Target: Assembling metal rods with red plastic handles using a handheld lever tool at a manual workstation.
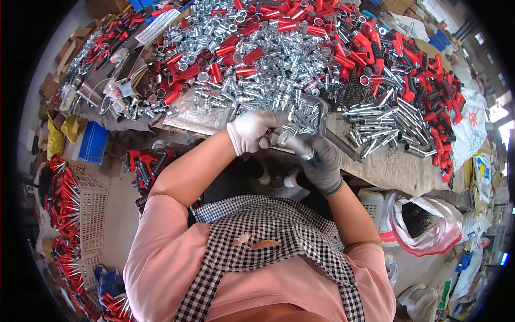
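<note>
My left hand (250,132), in a white glove, is closed with bent fingers over a small metal piece that its fingers mostly hide. Close beside it, my right hand (324,165), in a grey glove, is closed around a shiny silver metal cylinder (299,147) slanting toward the left hand. Both hands are at the near edge of the bench, their fingertips almost meeting. Just beyond them sits a clear plastic tray (323,114) of small silver pins (304,117). Behind it spreads a heap of silver metal fittings (271,67).
Red tubes (252,56) lie across the heap. Long silver rods (389,126) and red-and-black tool handles (440,112) cover the right side. Below stand a white woven sack (397,214), a plastic crate (92,206) and a blue bin (94,142).
</note>
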Available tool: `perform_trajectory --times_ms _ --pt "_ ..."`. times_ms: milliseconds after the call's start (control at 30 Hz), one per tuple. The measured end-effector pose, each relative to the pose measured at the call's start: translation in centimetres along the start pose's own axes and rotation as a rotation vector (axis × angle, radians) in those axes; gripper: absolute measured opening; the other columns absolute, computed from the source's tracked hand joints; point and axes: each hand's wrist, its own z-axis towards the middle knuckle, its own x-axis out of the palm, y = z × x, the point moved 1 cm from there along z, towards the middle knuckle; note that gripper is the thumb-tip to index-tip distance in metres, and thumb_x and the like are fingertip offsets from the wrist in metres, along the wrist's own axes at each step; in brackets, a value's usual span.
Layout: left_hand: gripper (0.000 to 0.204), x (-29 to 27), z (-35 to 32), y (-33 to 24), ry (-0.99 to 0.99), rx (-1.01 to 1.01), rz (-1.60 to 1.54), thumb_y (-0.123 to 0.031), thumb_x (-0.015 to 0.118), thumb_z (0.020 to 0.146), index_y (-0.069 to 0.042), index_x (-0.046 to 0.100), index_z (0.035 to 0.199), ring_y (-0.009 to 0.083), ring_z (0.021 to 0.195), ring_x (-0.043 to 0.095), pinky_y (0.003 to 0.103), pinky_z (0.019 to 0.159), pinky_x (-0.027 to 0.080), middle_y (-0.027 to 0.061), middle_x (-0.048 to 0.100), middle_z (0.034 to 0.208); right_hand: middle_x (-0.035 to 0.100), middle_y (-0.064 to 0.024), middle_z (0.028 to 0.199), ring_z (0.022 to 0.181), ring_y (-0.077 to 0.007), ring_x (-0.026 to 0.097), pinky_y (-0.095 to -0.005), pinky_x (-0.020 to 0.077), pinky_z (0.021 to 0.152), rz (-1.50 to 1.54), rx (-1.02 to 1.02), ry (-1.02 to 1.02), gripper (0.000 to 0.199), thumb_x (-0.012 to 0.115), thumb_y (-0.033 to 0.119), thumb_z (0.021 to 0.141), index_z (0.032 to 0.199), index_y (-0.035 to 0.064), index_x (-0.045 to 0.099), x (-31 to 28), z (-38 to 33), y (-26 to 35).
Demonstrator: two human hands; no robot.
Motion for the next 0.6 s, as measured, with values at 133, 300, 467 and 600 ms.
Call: perform_trajectory --times_ms 133,300,467,600 --pt "0.035 0.0 -0.4 0.8 -0.15 0.042 0.004 -0.028 0.06 0.098 0.004 0.058 0.114 0.0084 0.059 0.053 0.023 0.054 0.047 0.0052 0.061 0.082 0.065 -0.0131 0.115 0.095 -0.036 0.068 -0.0455 0.0588 0.075 -0.095 -0.425 0.043 0.058 0.081 0.017 0.061 0.114 0.0121 0.056 0.4 -0.5 -0.7" --pt "0.047 2.2 -2.1 1.2 -0.581 0.923 0.989 -0.036 0.064 0.095 0.004 0.055 0.118 0.0136 0.07 0.061 0.03 0.066 0.051 0.0096 0.064 0.086 0.065 -0.0125 0.11 0.094 -0.0348 0.068 -0.0444 0.0585 0.077 -0.093 -0.426 0.133 0.049 0.078 0.017 0.063 0.107 0.0107 0.057 0.6 0.2 -0.4" --pt "0.042 2.0 -3.9 0.7 -0.265 0.353 0.303 -0.023 0.066 0.094 0.005 0.053 0.121 0.0122 0.065 0.064 0.026 0.059 0.051 0.0122 0.067 0.083 0.065 -0.0133 0.107 0.09 -0.0334 0.069 -0.0426 0.0579 0.073 -0.157 -0.355 -0.007 0.037 0.074 0.012 0.069 0.102 0.011 0.057 0.2 0.7 -0.7" --pt "0.033 1.6 -3.8 1.2 -0.199 0.363 0.358 -0.016 0.07 0.09 0.004 0.059 0.113 0.0113 0.068 0.063 0.027 0.064 0.052 0.0091 0.067 0.084 0.065 -0.0116 0.107 0.085 -0.0333 0.069 -0.0405 0.0582 0.072 -0.097 -0.174 -0.01 0.037 0.072 0.012 0.071 0.105 0.0116 0.056 0.9 0.0 -0.2"
